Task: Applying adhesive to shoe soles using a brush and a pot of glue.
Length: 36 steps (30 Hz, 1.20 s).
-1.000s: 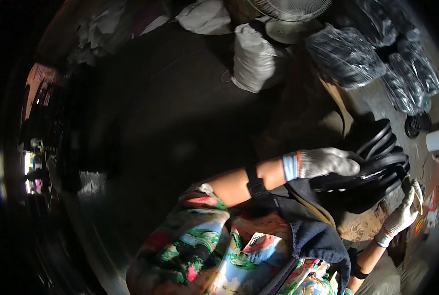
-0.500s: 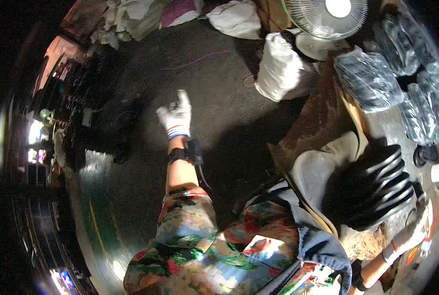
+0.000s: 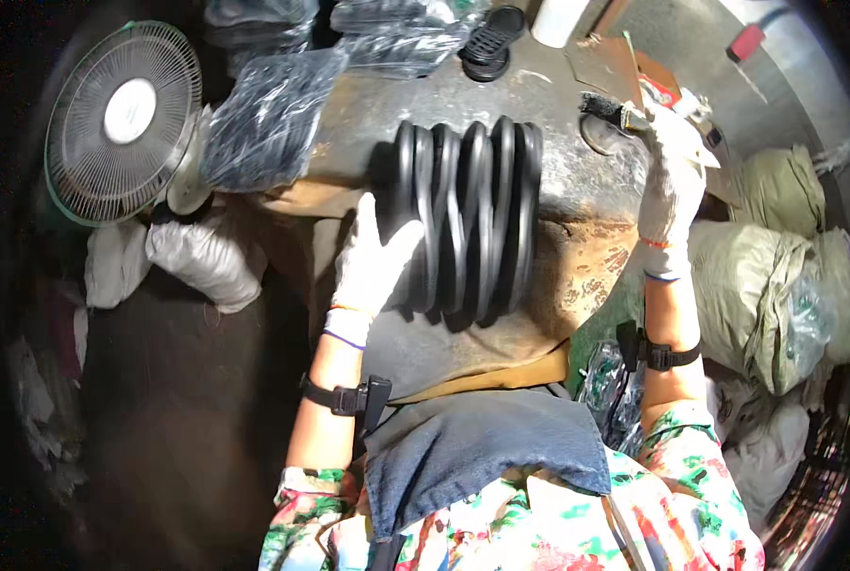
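Observation:
A row of black, glossy, rounded pieces [image 3: 482, 219], standing on edge close together, spans the near edge of the worn bench [image 3: 558, 86] in front of me. My left hand [image 3: 372, 262], in a white knit glove, is at the left end of this row. Its thumb and fingers are spread, and the thumb lies against the endmost piece. At the bench's right side, my right hand [image 3: 672, 195], gloved too, is closed around a brush with dark bristles [image 3: 601, 107] pointing left. The brush's handle is mostly hidden by the hand. Below the bristles lies a round, ring-shaped thing [image 3: 604, 135].
Plastic-wrapped dark packs [image 3: 273, 119] lie at the bench's far left, beside a standing fan [image 3: 125, 124]. Small black parts [image 3: 491, 43] and a white cylinder [image 3: 556, 21] stand at the back. Stuffed sacks [image 3: 748, 285] crowd the right; a white sack [image 3: 206, 262] stands left.
The view has swung right from the floor to the bench. My left hand, outstretched over the floor before, is now at the black pieces. My right hand now shows clearly with the brush.

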### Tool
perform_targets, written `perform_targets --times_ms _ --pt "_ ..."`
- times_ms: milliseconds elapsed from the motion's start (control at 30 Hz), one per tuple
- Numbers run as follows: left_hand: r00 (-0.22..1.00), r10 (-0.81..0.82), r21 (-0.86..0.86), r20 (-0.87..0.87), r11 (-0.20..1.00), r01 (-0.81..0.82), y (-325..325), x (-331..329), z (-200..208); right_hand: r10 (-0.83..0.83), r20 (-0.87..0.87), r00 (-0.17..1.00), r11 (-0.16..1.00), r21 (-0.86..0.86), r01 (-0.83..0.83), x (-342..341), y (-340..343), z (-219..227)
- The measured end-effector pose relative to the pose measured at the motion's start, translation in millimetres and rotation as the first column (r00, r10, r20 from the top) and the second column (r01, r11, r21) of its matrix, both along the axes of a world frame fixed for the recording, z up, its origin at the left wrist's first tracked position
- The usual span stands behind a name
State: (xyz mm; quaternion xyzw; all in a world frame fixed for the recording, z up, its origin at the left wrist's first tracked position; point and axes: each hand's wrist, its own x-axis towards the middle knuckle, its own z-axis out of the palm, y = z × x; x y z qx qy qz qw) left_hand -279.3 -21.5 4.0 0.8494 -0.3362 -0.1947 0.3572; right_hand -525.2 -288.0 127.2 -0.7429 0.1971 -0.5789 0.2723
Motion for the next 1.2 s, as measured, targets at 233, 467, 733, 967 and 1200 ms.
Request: perform_targets --times_ms 233,467,733,967,1200 --pt "0.65 -0.366 -0.395 -0.666 0.912 0.108 10.7 4.8 0.1 -0.411 -0.315 0.856 0.881 -0.379 0.284 -40.9 -113.2 -23.8" --pt "0.751 -0.303 -0.383 -0.587 0.921 0.072 1.9 5.9 -20.6 -0.45 -0.599 0.662 0.893 -0.275 0.357 -20.2 -159.2 -41.9" --pt "0.76 -0.072 -0.525 -0.645 0.765 -0.373 13.6 -21.6 -30.5 -0.637 -0.628 0.446 0.767 -0.46 0.448 -20.8 -193.6 -92.3" --pt "0.963 0.09 -0.571 -0.255 0.789 -0.225 21.1 8.7 39.5 -0.39 -0.385 0.836 0.838 0.228 0.495 -52.4 -206.0 -107.6" --pt "-0.235 -0.82 -0.697 -0.521 0.568 -0.437 -42.7 -17.8 109.0 0.111 0.345 0.932 0.796 0.531 -0.291 -54.9 -150.0 -77.5"
